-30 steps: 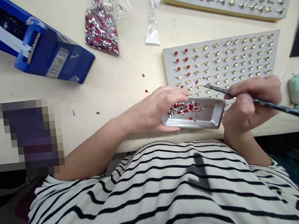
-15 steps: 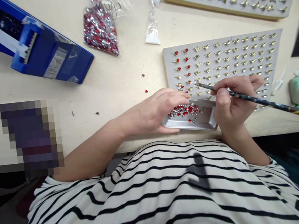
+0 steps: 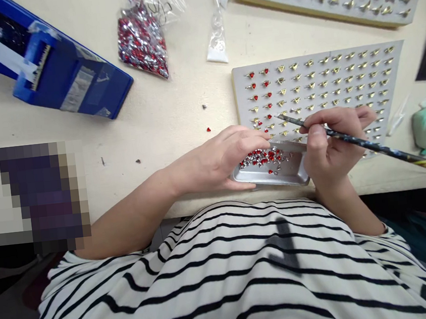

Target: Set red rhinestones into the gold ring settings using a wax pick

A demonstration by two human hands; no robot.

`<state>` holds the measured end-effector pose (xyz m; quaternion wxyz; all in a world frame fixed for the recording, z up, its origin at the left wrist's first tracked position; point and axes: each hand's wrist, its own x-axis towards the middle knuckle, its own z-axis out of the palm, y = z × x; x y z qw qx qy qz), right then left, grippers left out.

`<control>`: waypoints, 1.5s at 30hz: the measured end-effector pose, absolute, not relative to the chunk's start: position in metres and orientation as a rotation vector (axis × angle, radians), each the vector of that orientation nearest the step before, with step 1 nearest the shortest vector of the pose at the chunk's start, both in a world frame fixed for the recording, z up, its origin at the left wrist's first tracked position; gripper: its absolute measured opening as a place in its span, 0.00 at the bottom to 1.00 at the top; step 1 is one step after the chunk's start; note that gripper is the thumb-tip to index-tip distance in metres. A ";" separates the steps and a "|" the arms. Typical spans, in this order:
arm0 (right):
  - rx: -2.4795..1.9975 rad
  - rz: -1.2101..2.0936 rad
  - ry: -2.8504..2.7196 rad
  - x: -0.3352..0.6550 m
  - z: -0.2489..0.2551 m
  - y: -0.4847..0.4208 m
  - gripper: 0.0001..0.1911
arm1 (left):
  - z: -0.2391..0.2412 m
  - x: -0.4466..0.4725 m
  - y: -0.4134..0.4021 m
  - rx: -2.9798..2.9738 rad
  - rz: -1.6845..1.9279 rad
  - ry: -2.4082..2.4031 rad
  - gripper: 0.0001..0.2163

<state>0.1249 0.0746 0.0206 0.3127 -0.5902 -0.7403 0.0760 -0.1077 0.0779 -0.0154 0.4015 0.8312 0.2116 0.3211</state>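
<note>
Left hand [image 3: 226, 158] is clamped on a shallow silver metal tray [image 3: 272, 177], where red heart-shaped rhinestones [image 3: 262, 157] are heaped; a slim black speckled pick [image 3: 367, 147] is pinched by the right hand [image 3: 329, 147], its tip held over a grey foam board [image 3: 241, 105] set with gold settings [image 3: 326, 74].

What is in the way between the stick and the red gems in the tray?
The left hand's fingers are in the way. They curve over the tray's far rim, between the gems and the tip of the stick held in the right hand. The tray rim is there too.
</note>
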 end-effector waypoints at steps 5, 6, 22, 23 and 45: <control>-1.583 0.228 -1.993 0.124 0.022 0.074 0.09 | -0.015 -0.108 0.078 2.095 0.808 0.537 0.29; -1.583 0.231 -1.991 0.125 0.022 0.074 0.09 | -0.015 -0.108 0.078 2.094 0.808 0.535 0.29; -1.507 0.215 -1.981 0.125 0.024 0.072 0.07 | -0.016 -0.109 0.077 2.075 0.801 0.519 0.29; -1.489 0.221 -1.989 0.125 0.025 0.072 0.08 | -0.015 -0.109 0.077 2.072 0.801 0.514 0.30; -1.454 0.324 -1.997 0.117 0.026 0.073 0.08 | -0.011 -0.107 0.074 2.070 0.747 0.492 0.30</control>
